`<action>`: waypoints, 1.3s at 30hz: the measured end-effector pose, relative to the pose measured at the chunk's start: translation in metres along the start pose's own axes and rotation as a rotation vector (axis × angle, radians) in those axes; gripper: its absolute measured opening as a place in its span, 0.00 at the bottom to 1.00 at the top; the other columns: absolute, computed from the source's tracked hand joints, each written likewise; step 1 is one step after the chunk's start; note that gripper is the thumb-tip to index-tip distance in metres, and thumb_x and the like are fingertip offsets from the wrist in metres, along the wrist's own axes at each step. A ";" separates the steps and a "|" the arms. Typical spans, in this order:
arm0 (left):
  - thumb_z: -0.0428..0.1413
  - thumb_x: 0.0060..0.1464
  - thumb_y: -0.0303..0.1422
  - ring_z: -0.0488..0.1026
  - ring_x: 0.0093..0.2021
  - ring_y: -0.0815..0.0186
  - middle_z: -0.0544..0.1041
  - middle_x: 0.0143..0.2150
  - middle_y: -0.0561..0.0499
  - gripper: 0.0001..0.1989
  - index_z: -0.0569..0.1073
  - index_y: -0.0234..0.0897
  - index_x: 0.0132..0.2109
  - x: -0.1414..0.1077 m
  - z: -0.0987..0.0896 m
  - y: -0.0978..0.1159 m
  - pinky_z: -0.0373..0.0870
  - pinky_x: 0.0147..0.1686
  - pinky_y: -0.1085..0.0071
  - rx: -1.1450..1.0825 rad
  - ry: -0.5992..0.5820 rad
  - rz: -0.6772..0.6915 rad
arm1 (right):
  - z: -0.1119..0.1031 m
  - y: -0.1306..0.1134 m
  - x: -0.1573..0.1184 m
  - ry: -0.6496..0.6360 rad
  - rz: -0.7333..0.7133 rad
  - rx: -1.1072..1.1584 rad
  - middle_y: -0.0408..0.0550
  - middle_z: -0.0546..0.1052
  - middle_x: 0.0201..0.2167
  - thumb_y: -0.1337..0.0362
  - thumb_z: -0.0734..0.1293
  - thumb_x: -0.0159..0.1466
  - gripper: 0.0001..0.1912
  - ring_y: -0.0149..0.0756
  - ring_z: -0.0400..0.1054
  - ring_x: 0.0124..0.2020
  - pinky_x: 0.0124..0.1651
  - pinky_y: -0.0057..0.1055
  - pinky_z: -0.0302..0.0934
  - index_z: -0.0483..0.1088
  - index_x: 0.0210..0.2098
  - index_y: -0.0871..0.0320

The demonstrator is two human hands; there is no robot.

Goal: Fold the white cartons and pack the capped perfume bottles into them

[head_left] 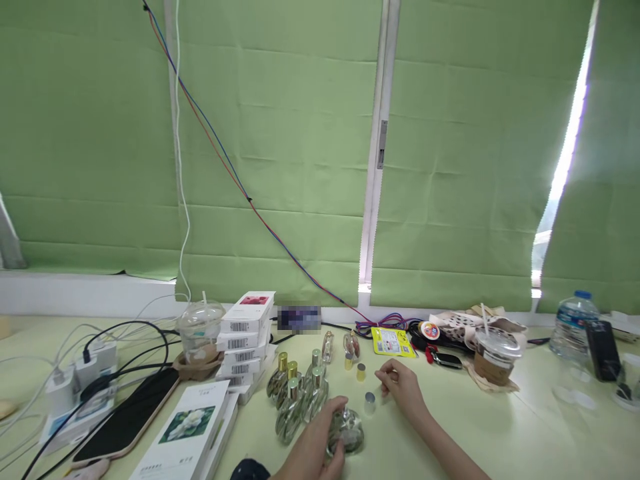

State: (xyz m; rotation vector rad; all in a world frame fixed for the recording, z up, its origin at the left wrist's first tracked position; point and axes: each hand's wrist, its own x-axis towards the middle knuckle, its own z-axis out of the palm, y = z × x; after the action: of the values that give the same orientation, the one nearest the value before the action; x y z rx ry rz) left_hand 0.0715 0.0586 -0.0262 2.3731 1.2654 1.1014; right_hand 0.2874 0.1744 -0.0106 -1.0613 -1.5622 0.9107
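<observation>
- Left hand (316, 443): fingers clamped on a bottle (351, 432).
- Right hand (404, 389): fingers curled, near a cap (369, 403); cannot tell whether they meet.
- Other bottles (291, 417): clustered beside left hand.

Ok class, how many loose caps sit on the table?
3: a silver cap between the left hand and right hand; beyond it, a nearer gold cap and a farther gold cap. Others may be hidden.

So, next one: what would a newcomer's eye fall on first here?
Probably the broad green blinds filling the upper view, with red and blue wires slanting across them. At the lower middle, the left hand holds a glass bottle, capped bottles to its left, the right hand near a silvery cap.
</observation>
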 end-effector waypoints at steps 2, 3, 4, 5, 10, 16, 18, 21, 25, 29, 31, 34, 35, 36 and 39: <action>0.49 0.51 0.20 0.71 0.56 0.56 0.72 0.56 0.39 0.32 0.53 0.39 0.62 0.000 0.001 -0.002 0.68 0.57 0.57 0.012 -0.004 0.015 | 0.000 -0.008 -0.002 -0.020 -0.056 -0.004 0.42 0.69 0.19 0.44 0.68 0.52 0.20 0.33 0.63 0.18 0.26 0.32 0.61 0.67 0.25 0.56; 0.49 0.51 0.20 0.71 0.57 0.56 0.72 0.57 0.39 0.32 0.53 0.40 0.62 0.000 0.002 -0.004 0.68 0.57 0.57 0.013 -0.003 0.022 | 0.001 -0.013 -0.004 -0.039 -0.088 -0.004 0.44 0.70 0.23 0.45 0.68 0.53 0.20 0.33 0.63 0.19 0.26 0.32 0.61 0.70 0.27 0.57; 0.49 0.51 0.20 0.70 0.57 0.56 0.71 0.57 0.39 0.32 0.52 0.40 0.62 -0.001 0.003 -0.006 0.68 0.57 0.57 0.011 0.001 0.029 | 0.002 -0.018 -0.006 -0.065 -0.125 0.001 0.46 0.71 0.27 0.45 0.67 0.55 0.20 0.32 0.63 0.20 0.27 0.32 0.61 0.73 0.29 0.57; 0.50 0.51 0.20 0.70 0.57 0.56 0.71 0.58 0.39 0.33 0.52 0.40 0.63 -0.001 0.004 -0.008 0.67 0.57 0.57 0.007 0.007 0.037 | 0.004 -0.023 -0.010 -0.099 -0.162 0.011 0.48 0.71 0.30 0.46 0.66 0.57 0.20 0.32 0.64 0.22 0.27 0.32 0.61 0.74 0.31 0.57; 0.49 0.50 0.19 0.69 0.58 0.57 0.68 0.60 0.42 0.38 0.48 0.44 0.65 -0.004 0.009 -0.016 0.66 0.58 0.59 -0.035 0.039 0.049 | 0.022 -0.043 -0.033 -0.320 -0.249 0.179 0.47 0.70 0.32 0.54 0.66 0.61 0.13 0.33 0.64 0.29 0.31 0.29 0.60 0.73 0.34 0.57; 0.49 0.50 0.16 0.66 0.60 0.58 0.68 0.60 0.44 0.37 0.51 0.46 0.64 0.002 0.000 -0.002 0.64 0.60 0.60 -0.069 0.020 0.141 | 0.037 -0.047 -0.048 -0.434 -0.080 0.410 0.41 0.71 0.30 0.61 0.74 0.53 0.19 0.31 0.66 0.30 0.35 0.28 0.61 0.64 0.39 0.55; 0.50 0.49 0.16 0.68 0.58 0.58 0.70 0.58 0.45 0.36 0.53 0.46 0.63 0.005 -0.003 0.002 0.65 0.59 0.61 -0.114 -0.002 0.147 | 0.039 -0.046 -0.049 -0.419 -0.083 0.404 0.41 0.72 0.31 0.63 0.74 0.52 0.23 0.32 0.67 0.31 0.34 0.27 0.60 0.62 0.43 0.54; 0.50 0.49 0.16 0.68 0.59 0.56 0.69 0.59 0.44 0.37 0.54 0.44 0.63 0.007 -0.004 0.004 0.65 0.59 0.59 -0.155 -0.012 0.147 | 0.039 -0.048 -0.049 -0.405 -0.128 0.362 0.41 0.72 0.30 0.67 0.72 0.52 0.22 0.31 0.66 0.30 0.33 0.27 0.59 0.61 0.43 0.54; 0.50 0.50 0.16 0.67 0.59 0.56 0.68 0.60 0.43 0.37 0.53 0.45 0.64 0.007 -0.004 0.003 0.64 0.59 0.59 -0.167 -0.006 0.141 | 0.039 -0.053 -0.050 -0.408 -0.181 0.294 0.41 0.72 0.30 0.69 0.69 0.54 0.21 0.31 0.66 0.29 0.33 0.28 0.59 0.60 0.45 0.54; 0.50 0.50 0.16 0.69 0.58 0.56 0.70 0.58 0.44 0.36 0.54 0.45 0.63 0.005 -0.003 0.004 0.66 0.57 0.59 -0.172 0.009 0.130 | 0.039 -0.056 -0.051 -0.400 -0.257 0.215 0.41 0.72 0.30 0.72 0.66 0.54 0.21 0.30 0.64 0.28 0.32 0.28 0.59 0.59 0.46 0.53; 0.50 0.49 0.16 0.70 0.56 0.56 0.70 0.57 0.44 0.35 0.55 0.45 0.62 0.005 -0.003 0.004 0.67 0.57 0.59 -0.165 0.017 0.124 | 0.040 -0.056 -0.052 -0.402 -0.290 0.185 0.40 0.71 0.30 0.73 0.65 0.54 0.22 0.30 0.63 0.27 0.32 0.27 0.58 0.58 0.47 0.53; 0.50 0.49 0.16 0.71 0.55 0.57 0.71 0.55 0.45 0.34 0.56 0.45 0.61 0.005 -0.003 0.006 0.68 0.55 0.60 -0.161 0.023 0.109 | 0.040 -0.057 -0.052 -0.416 -0.317 0.153 0.39 0.70 0.30 0.74 0.64 0.54 0.23 0.29 0.61 0.27 0.32 0.27 0.58 0.58 0.48 0.53; 0.50 0.49 0.15 0.71 0.54 0.58 0.72 0.54 0.45 0.34 0.56 0.45 0.60 0.006 -0.004 0.007 0.68 0.55 0.61 -0.162 0.025 0.104 | 0.040 -0.058 -0.052 -0.420 -0.320 0.147 0.39 0.70 0.29 0.74 0.64 0.54 0.23 0.28 0.61 0.26 0.32 0.27 0.58 0.58 0.48 0.53; 0.50 0.49 0.15 0.71 0.54 0.58 0.72 0.53 0.46 0.34 0.56 0.46 0.60 0.006 -0.004 0.007 0.68 0.54 0.61 -0.162 0.026 0.100 | 0.039 -0.058 -0.051 -0.424 -0.318 0.147 0.38 0.69 0.29 0.74 0.64 0.54 0.23 0.28 0.61 0.26 0.32 0.27 0.58 0.58 0.47 0.53; 0.51 0.48 0.15 0.72 0.53 0.59 0.73 0.53 0.47 0.34 0.57 0.46 0.59 0.006 -0.004 0.008 0.69 0.54 0.62 -0.161 0.041 0.096 | 0.039 -0.059 -0.050 -0.444 -0.277 0.182 0.38 0.70 0.28 0.75 0.64 0.52 0.23 0.28 0.61 0.26 0.32 0.27 0.58 0.59 0.46 0.53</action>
State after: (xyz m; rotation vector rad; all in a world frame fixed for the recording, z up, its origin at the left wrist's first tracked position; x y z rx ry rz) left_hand 0.0757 0.0583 -0.0160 2.3228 1.0421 1.2361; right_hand 0.2442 0.1057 0.0196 -0.5152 -1.8883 1.1173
